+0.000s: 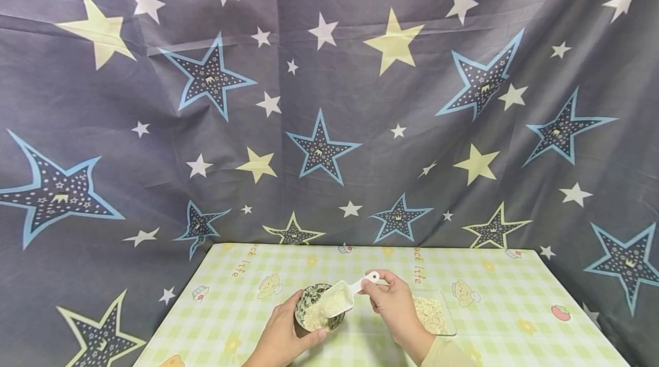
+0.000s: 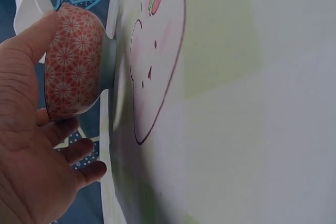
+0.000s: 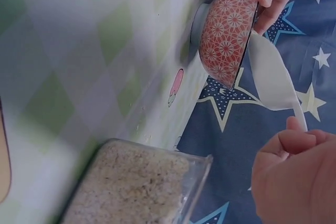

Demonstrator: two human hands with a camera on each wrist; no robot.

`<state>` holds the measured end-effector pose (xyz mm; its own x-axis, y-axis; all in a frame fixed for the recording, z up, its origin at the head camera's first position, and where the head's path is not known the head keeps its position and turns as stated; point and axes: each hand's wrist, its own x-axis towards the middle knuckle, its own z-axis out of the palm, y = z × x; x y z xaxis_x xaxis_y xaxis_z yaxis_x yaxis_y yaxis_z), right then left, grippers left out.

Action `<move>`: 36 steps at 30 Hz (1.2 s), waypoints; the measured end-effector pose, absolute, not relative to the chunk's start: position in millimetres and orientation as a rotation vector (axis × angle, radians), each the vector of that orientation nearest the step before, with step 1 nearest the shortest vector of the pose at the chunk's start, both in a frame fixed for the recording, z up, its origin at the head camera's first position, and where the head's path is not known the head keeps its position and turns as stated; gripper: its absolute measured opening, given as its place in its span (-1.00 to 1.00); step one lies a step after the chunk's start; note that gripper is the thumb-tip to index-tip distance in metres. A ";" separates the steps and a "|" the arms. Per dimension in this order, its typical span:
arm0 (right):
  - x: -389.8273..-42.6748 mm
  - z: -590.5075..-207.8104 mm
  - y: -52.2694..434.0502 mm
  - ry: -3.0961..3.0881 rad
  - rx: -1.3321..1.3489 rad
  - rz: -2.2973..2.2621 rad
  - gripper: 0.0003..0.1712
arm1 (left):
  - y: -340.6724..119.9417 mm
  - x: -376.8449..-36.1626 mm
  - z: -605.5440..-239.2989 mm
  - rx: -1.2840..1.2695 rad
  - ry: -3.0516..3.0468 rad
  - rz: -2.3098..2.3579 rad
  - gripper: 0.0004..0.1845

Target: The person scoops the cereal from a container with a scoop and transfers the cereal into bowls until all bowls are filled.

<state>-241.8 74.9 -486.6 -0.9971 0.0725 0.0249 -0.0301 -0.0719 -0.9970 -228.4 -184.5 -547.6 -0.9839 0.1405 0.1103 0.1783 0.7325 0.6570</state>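
A small bowl (image 1: 307,296) sits on the table, patterned green inside and red with white flowers outside (image 2: 76,59). My left hand (image 1: 283,327) holds it, thumb at the rim and fingers around the far side. Between thumb and fingers, my right hand (image 1: 395,305) pinches the handle of a white scoop (image 3: 273,74). The scoop is tilted down over the bowl, its lip inside the rim. Pale oat-like flakes (image 1: 337,301) fill the scoop, and more flakes (image 1: 314,319) lie in the bowl.
To the right, partly behind my right hand, stands a clear square container (image 1: 454,330) of the same flakes. A green checked cloth (image 1: 206,321) with cartoon prints covers the table. Behind it hangs a dark curtain (image 1: 340,87) with stars.
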 end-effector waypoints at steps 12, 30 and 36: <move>-226.0 -488.2 69.7 -2.173 0.534 1.689 -0.84 | -184.7 -228.0 -548.5 -0.258 -2.871 -1.119 0.22; -230.4 -482.6 77.8 -2.108 0.411 1.696 -0.72 | -183.1 -226.8 -548.4 -0.223 -2.878 -1.131 0.22; -237.6 -466.5 106.2 -2.079 0.180 1.879 -0.65 | -182.6 -226.7 -548.8 -0.239 -2.868 -1.131 0.22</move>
<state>-237.6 106.2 -466.5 -0.9370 0.1262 0.3257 -0.3113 0.1212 -0.9426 -226.7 -182.6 -548.8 -0.9869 0.1249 0.1024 0.1612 0.7206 0.6743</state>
